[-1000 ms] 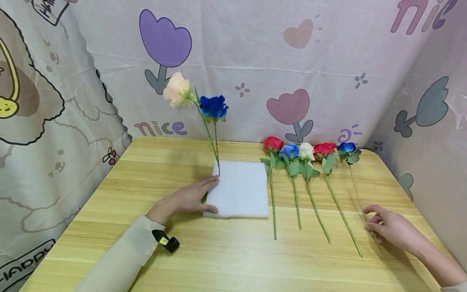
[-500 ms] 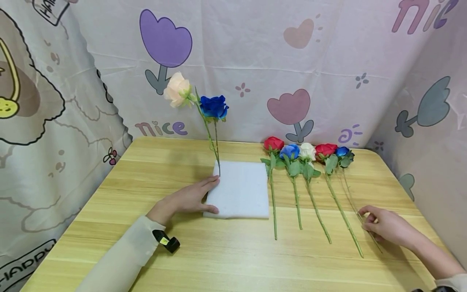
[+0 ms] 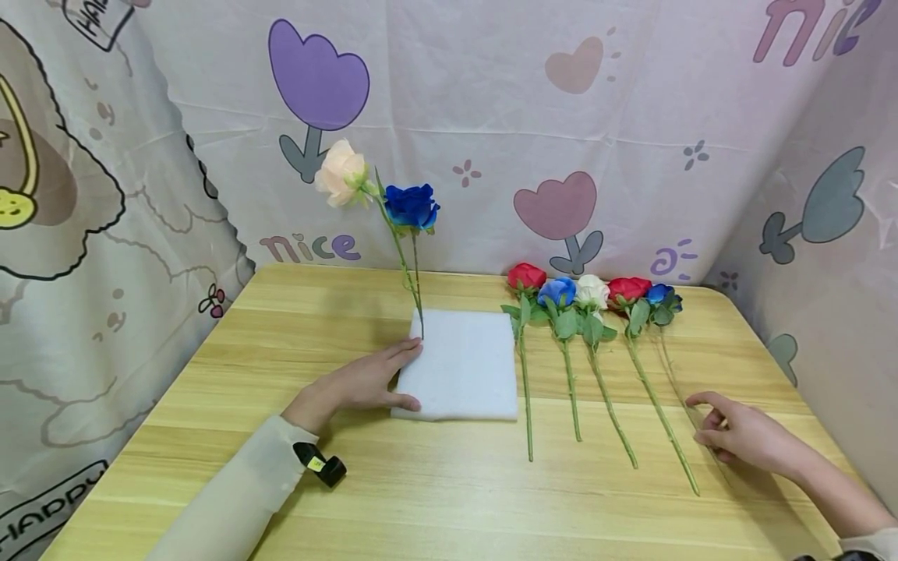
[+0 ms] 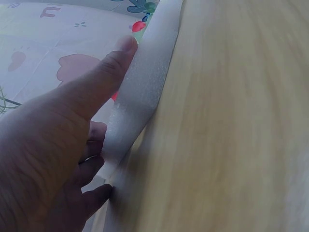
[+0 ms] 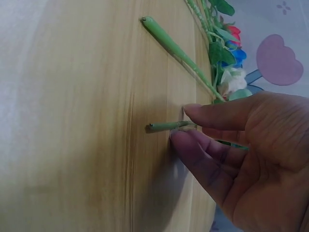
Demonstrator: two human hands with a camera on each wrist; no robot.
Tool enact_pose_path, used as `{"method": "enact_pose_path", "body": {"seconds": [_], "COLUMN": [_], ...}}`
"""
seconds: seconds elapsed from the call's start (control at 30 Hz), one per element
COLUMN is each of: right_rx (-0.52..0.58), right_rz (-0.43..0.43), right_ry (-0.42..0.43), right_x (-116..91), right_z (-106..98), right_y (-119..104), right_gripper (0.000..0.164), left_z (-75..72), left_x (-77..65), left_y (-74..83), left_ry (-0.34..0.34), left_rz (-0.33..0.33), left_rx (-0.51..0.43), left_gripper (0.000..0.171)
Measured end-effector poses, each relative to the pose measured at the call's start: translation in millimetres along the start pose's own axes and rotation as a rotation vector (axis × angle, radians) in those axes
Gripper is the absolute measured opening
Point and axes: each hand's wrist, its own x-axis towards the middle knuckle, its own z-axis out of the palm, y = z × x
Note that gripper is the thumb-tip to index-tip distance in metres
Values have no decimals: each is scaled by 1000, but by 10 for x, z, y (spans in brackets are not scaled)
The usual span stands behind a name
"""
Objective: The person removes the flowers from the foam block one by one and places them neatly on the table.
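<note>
Dark blue rose on the desk, at the right end of the row. Likely light and bendy; best to pinch low on the stem. Curled around it with right hand; cannot tell if gripping. Spread against white foam with left hand.

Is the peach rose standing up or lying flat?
Upright, leaning: the peach rose rises above the table, slanting up from the white foam block.

Printed cloth around 1 table suggests a workspace.
</note>
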Motion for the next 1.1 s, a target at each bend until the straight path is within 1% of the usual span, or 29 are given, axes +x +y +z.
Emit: {"method": "enact_pose_path", "body": {"seconds": [0.3,0.53,0.67,0.83,0.97,1.1], "right_rx": [-67,-173,-178,-142,-146,-146], "right_rz": [-10,-28,-42,-64,-106,-143], "right_ry": [35,126,153,159,178,179], "right_x": [-6,7,27,66,124,189], "right_z": [-10,-20,-17,-12,-5,10], "right_y": [-26,-87,-121,-229,-336,-434], "right_gripper": [50,47,45,44,41,40], "left_z": [7,-1,-3,2,5,10], "left_x": [3,-1,2,5,9,6], "left_y": [-9,6,1,-13,-19,-20], "left_ry": [1,8,7,5,3,7], "left_rz": [6,15,16,10,-2,3], "left_rx": [0,-8,-5,-6,-3,2], "left_gripper": [112,111,111,112,112,112]}}
